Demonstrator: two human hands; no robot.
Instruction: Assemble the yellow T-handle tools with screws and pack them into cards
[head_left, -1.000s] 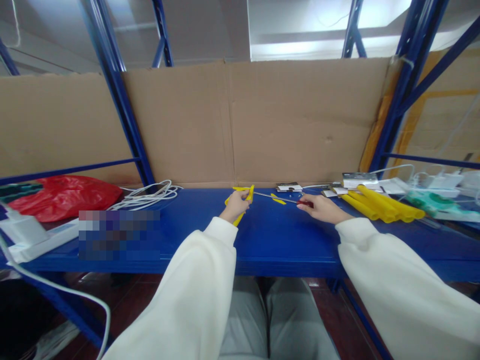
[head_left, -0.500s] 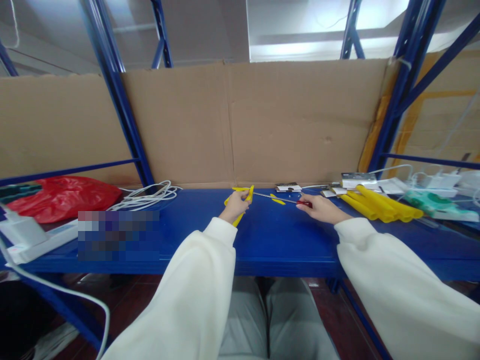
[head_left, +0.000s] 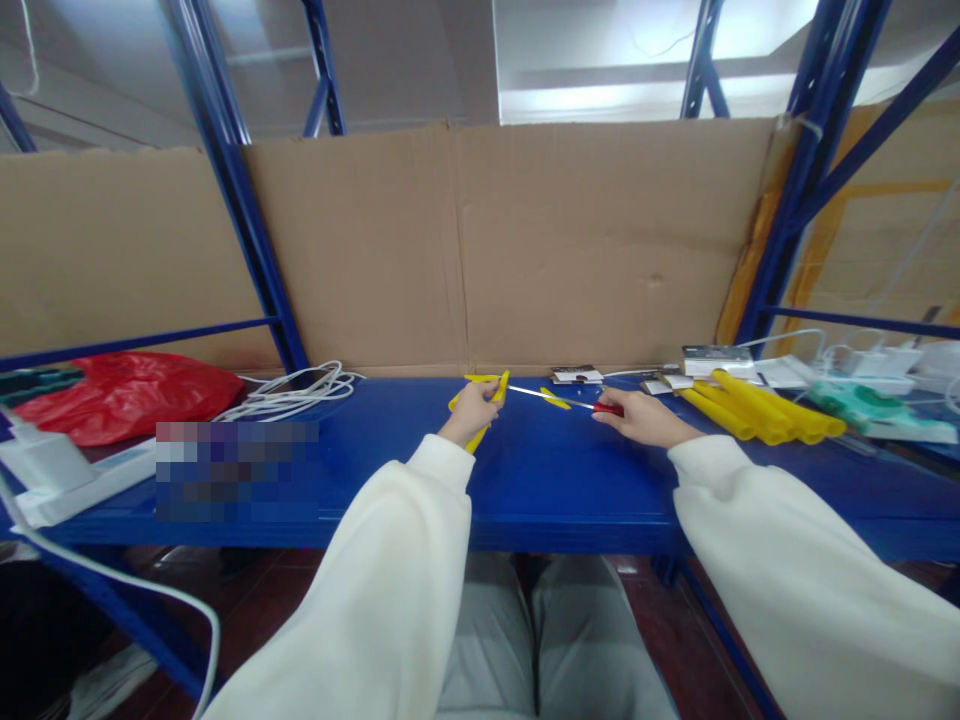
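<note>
My left hand (head_left: 474, 411) is closed on a yellow part (head_left: 480, 437) with several thin arms, held above the blue shelf (head_left: 555, 470). To its right, my right hand (head_left: 642, 416) grips a screwdriver (head_left: 608, 409) by its red handle. The long metal shaft runs leftward, nearly level, and its end meets the yellow part near my left fingers. Whether the tip sits in a screw is too small to tell. Under the shaft lies a flat yellow piece (head_left: 555, 399) on the shelf. My fingers hide some of the held part.
Yellow tubes (head_left: 761, 410) lie at right beside small boxes (head_left: 718, 358). A black-and-white packet (head_left: 576, 375) rests near the cardboard back panel (head_left: 570, 250). At left are coiled white cables (head_left: 319, 392), a red plastic bag (head_left: 142, 393) and a power strip (head_left: 90, 484).
The screwdriver's shaft catches the light more brightly, and the fingers of my right hand have shifted slightly on the handle. My left hand and the yellow part stay in place.
</note>
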